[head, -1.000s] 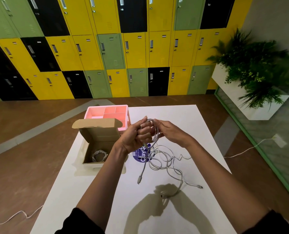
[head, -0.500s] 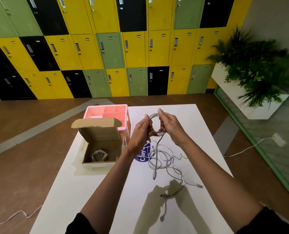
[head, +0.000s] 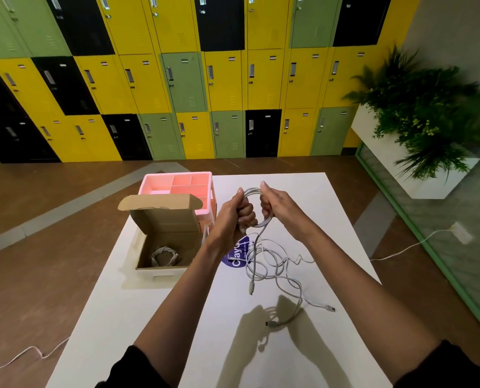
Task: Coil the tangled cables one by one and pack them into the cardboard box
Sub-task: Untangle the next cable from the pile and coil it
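Note:
A white cable coil (head: 252,191) is held in the air above the white table (head: 177,317). My left hand (head: 237,212) grips its left side and my right hand (head: 273,204) grips its right side. The cable's loose end (head: 251,288) hangs down toward the table. Below the hands lies a tangle of white cables (head: 272,264), with plugs at the near side. An open cardboard box (head: 166,236) stands to the left, flap up, with one coiled cable (head: 164,256) inside.
A pink divided tray (head: 177,186) sits behind the box. A round purple sticker (head: 237,256) lies under the tangle. Lockers line the far wall, a planter stands at the right, and white cords trail on the floor on both sides.
Both hands rose and moved apart, spreading the cable into a wider loop. The hanging end has swung right and shortened as more cable went into the coil.

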A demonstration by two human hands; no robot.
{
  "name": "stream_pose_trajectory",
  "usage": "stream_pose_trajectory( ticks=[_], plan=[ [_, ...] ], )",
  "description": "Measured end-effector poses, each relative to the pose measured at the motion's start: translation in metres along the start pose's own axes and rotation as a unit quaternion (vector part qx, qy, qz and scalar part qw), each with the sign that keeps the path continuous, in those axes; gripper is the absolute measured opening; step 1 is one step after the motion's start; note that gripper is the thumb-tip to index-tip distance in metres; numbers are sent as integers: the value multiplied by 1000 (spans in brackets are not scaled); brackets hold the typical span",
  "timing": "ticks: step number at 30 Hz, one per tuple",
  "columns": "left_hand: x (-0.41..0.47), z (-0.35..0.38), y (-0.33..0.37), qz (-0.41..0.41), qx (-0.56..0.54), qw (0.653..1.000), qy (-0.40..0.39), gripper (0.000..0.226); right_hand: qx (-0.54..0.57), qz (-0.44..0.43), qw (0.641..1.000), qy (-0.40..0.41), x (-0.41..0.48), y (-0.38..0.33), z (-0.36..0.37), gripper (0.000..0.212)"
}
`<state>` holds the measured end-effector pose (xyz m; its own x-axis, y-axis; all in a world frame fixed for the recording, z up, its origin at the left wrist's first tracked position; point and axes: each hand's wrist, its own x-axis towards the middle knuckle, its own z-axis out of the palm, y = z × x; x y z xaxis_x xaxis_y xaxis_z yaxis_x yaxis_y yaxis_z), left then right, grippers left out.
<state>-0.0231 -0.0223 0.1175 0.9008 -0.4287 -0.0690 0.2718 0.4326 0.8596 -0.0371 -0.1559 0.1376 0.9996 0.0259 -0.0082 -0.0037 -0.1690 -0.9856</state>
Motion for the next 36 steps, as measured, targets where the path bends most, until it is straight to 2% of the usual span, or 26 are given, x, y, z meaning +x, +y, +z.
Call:
stream_pose_trajectory(
  ticks=[3, 6, 14, 18, 20, 24, 27, 30, 36],
  plan=[
    [3, -7, 2, -4, -76, 997, 13, 53, -12, -31, 999, -15, -1, 4, -7, 38],
    [3, -11, 4, 8, -99, 995, 26, 53, -32, -40, 998, -31, -1, 10, -13, 31],
    [8, -16, 16, 29, -118, 992, 13, 58, -75, -4, 985, -157, -11, 24, -18, 14],
    [7, -15, 17, 24, -118, 993, 11, 59, -45, 40, 983, -174, -13, 33, -12, 13],
    [5, -16, 17, 18, -111, 994, 9, 59, -21, 52, 988, -147, -13, 37, -15, 11],
    [0, -21, 13, -20, -78, 997, -7, 58, 16, 31, 999, 30, -1, 38, -30, 11],
    [-4, -21, 10, -47, -46, 997, -34, 56, 56, 14, 992, 110, 10, 30, -39, 10],
    [-5, -16, 10, -80, -18, 993, -83, 53, 123, 7, 982, 145, 16, 20, -42, 8],
    [-4, -17, 15, -103, 6, 986, -133, 47, 235, 44, 960, 144, 17, 7, -39, 7]
  ],
)
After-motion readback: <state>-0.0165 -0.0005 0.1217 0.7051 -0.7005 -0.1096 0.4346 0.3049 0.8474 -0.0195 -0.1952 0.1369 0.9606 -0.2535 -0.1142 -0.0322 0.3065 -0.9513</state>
